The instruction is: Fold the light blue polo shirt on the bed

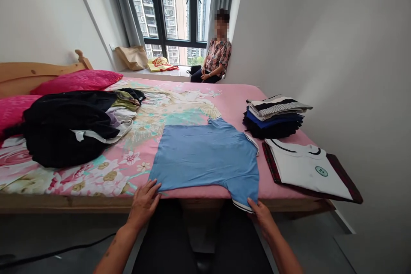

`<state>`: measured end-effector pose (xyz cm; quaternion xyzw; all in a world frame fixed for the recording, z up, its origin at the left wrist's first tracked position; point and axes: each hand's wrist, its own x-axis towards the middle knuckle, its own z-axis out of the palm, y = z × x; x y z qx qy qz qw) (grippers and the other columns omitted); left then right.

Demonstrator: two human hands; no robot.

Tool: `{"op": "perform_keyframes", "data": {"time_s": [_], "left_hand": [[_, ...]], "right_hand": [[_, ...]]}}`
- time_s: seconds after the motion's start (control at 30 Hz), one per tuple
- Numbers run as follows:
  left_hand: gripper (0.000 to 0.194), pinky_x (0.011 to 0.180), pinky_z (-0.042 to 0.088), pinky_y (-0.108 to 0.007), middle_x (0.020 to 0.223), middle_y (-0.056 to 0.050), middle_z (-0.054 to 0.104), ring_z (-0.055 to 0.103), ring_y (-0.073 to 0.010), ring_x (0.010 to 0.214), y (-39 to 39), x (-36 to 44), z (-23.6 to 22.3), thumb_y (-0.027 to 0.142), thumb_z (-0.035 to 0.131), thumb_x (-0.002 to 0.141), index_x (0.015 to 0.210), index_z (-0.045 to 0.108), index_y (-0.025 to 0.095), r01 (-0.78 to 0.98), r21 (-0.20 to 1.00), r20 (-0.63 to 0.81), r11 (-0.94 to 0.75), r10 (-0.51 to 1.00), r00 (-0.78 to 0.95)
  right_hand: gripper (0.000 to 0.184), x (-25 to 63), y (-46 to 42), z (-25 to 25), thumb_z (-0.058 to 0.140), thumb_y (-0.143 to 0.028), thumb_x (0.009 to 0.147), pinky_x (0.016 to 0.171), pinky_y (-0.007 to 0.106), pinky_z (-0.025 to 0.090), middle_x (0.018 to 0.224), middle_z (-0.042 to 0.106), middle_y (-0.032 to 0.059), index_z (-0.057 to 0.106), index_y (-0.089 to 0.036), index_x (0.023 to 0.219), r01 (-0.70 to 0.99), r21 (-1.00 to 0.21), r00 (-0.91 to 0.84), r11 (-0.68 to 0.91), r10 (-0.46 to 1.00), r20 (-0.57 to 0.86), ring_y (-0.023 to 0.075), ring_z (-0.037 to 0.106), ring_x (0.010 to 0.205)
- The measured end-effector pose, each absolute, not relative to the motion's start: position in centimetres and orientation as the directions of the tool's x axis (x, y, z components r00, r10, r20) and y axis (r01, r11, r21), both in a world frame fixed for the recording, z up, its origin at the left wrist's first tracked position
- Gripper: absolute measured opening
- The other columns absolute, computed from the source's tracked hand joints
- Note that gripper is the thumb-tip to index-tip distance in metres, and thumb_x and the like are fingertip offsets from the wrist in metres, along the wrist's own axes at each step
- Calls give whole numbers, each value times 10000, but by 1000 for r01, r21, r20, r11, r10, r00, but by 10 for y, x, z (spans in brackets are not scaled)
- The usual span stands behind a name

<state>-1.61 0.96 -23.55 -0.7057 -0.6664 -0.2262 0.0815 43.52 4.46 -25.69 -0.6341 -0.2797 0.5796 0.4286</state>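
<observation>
Two bare hands meet a light blue T-shirt (207, 158) at the near edge of a bed (224, 98). The left hand (144, 201) lies palm down, fingers spread, its fingertips pressing the shirt's near left corner flat onto the bedspread. The right hand (261, 214) sits just below the bed's edge and its fingers close on the striped cuff of a sleeve (245, 199) that hangs over that edge; how tightly it pinches cannot be told.

From both hands the shirt stretches away across the bed toward the far side, so its long axis runs straight out from the person, collar end farthest. It lies flat and spread, roughly midway along the near edge, with each hand at its own near corner and neither closer than the other.

Toward the bed's right near corner lies a folded white shirt (308, 169) on a dark cloth, close beside the blue one but apart. Behind it, by the right edge, stands a stack of folded clothes (274, 115). A heap of dark unfolded clothes (70, 126) sits toward the left edge, near pink pillows (77, 81). Another person (215, 60) sits on the window ledge beyond the far edge.
</observation>
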Motion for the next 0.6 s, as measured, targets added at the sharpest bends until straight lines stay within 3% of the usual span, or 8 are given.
{"op": "perform_keyframes", "data": {"time_s": [0.23,0.4,0.6], "left_hand": [[301,1021,328,-442,1204,-57,606,518,-242,1153,11,-14,-237,425,576,798,1048,645,274,979,196,443,-61,896,-33],[301,1011,301,-460,1169,-70,614,518,-254,1136,13,-7,-239,464,593,779,992,657,261,984,177,471,-10,879,-76],[211,987,321,-423,1140,-57,628,538,-229,1091,14,-7,-231,324,513,837,975,660,261,989,149,437,-17,898,-50]], "right_hand": [[447,440,44,-237,772,-421,574,686,319,530,865,697,46,663,-148,911,-378,-825,77,-420,874,-480,204,639,776],[451,438,46,-228,763,-441,592,682,337,548,894,697,25,652,-176,939,-364,-844,91,-394,887,-454,222,650,801],[520,438,50,-219,783,-436,566,639,301,561,925,692,20,625,-190,996,-368,-862,163,-349,888,-429,213,654,791]]}}
